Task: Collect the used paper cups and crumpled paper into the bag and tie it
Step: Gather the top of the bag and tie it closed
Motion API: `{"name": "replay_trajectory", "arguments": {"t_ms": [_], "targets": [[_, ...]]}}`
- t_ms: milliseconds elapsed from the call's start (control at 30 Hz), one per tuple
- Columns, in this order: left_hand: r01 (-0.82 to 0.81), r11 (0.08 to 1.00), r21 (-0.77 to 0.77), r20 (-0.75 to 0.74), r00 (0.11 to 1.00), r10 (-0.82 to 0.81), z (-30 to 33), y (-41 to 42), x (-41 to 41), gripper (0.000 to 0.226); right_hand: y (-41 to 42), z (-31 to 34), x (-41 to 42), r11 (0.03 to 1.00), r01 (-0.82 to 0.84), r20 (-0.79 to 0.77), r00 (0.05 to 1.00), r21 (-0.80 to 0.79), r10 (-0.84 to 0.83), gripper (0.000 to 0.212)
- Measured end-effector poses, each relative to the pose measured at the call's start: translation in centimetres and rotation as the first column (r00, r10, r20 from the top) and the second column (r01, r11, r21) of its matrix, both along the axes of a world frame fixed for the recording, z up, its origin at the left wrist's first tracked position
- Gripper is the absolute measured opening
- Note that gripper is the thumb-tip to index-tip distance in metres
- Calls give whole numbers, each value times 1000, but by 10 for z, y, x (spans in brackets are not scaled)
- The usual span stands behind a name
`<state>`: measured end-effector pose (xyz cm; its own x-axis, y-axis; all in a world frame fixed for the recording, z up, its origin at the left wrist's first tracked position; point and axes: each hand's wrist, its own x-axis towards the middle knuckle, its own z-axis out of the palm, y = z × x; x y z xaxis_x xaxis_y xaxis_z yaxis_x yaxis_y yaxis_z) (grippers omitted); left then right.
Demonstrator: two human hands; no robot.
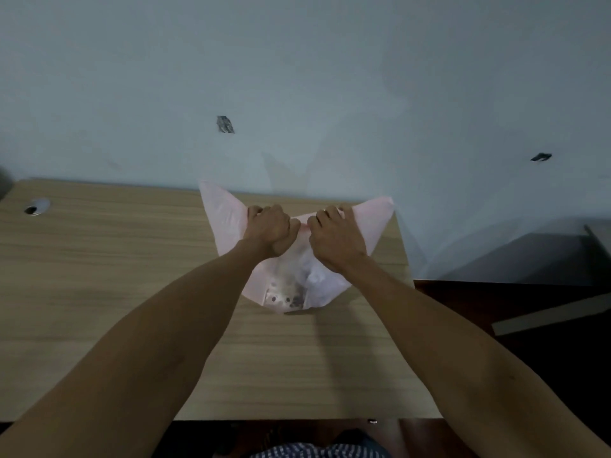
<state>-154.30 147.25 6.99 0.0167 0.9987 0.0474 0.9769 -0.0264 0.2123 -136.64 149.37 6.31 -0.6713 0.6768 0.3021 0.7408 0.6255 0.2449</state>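
Left hand (269, 231) and right hand (335, 236) each grip a corner of the pink plastic bag (297, 285) near counter (115, 276) far edge. Film looks thin, light, slippery; hold bunched corners.

Thin, translucent pink plastic bag (228, 219), creased. Under the bag, matt pale wood-grain worktop (115, 259). Behind the worktop, smooth matt painted wall (297, 77).
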Motion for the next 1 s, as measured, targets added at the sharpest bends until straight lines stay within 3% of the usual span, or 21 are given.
{"name": "replay_trajectory", "arguments": {"t_ms": [100,233,333,400,467,500,567,700,800,900,1000], "targets": [[115,992,45,-57,992,-113,-2,-5,-4,40,8,5,-5,978,99,25,995,-185,-96,20],[339,914,223,-280,920,-273,-14,-11,-11,36,21,8,-6,844,86,-168,965,-529,-203,18],[380,894,235,-317,900,-299,-21,-12,-3,30,25,7,-4,744,57,-242,927,-665,-288,20],[299,932,203,-255,935,-245,-20,-13,2,40,23,6,-2,847,82,-183,961,-525,-206,21],[187,975,119,-186,969,-163,-19,-11,5,45,20,0,6,979,32,-97,994,-201,-53,24],[138,988,69,-148,981,-126,-20,-8,4,43,16,-2,9,996,-18,-79,997,-86,11,27],[71,997,-3,-42,997,-71,-19,-3,-1,38,7,-10,15,995,-100,-57,993,-9,99,32],[32,998,-57,183,983,-21,-19,2,-5,33,0,-26,18,995,-83,-2,997,-55,83,28],[62,995,-76,219,975,-44,-17,2,-4,40,4,-24,14,995,-46,12,999,-83,47,28],[174,985,-6,5,985,-174,-20,-4,-10,41,10,-12,7,977,-7,53,998,-211,19,46],[353,926,136,-249,916,-313,-26,-10,-15,41,19,-5,3,932,14,70,997,-363,12,55]]}}
